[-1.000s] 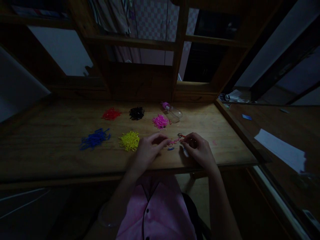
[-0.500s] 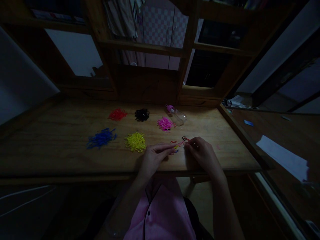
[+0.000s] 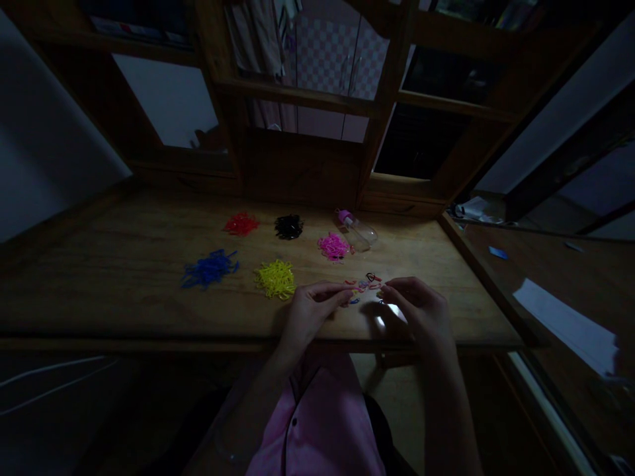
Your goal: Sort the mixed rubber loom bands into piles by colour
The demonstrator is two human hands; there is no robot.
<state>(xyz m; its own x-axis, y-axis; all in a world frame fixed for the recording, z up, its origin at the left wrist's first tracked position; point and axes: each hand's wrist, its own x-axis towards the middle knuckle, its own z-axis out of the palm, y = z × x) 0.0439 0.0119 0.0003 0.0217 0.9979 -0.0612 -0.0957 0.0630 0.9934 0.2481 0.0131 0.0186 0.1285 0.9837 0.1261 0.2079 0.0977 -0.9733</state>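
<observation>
My left hand [image 3: 312, 309] rests on the wooden desk [image 3: 124, 291], its fingers pinched together on a short chain of small coloured rubber bands [image 3: 364, 285]. My right hand [image 3: 421, 311] is curled closed just to the right of the chain, holding a small pale tool [image 3: 391, 312] and the chain's other end. Behind the hands lie sorted piles of bands: yellow [image 3: 275, 279], blue [image 3: 209, 269], red [image 3: 241, 224], black [image 3: 288, 227] and pink [image 3: 333, 246].
A small clear bottle with a pink cap [image 3: 358, 229] lies beside the pink pile. Wooden shelving [image 3: 297, 99] rises behind the desk. A second surface to the right holds white paper [image 3: 565, 324]. The room is dim.
Both hands have drawn a little nearer to the desk's front edge with the chain. The view has tilted slightly, and the pale tool in my right hand now shows.
</observation>
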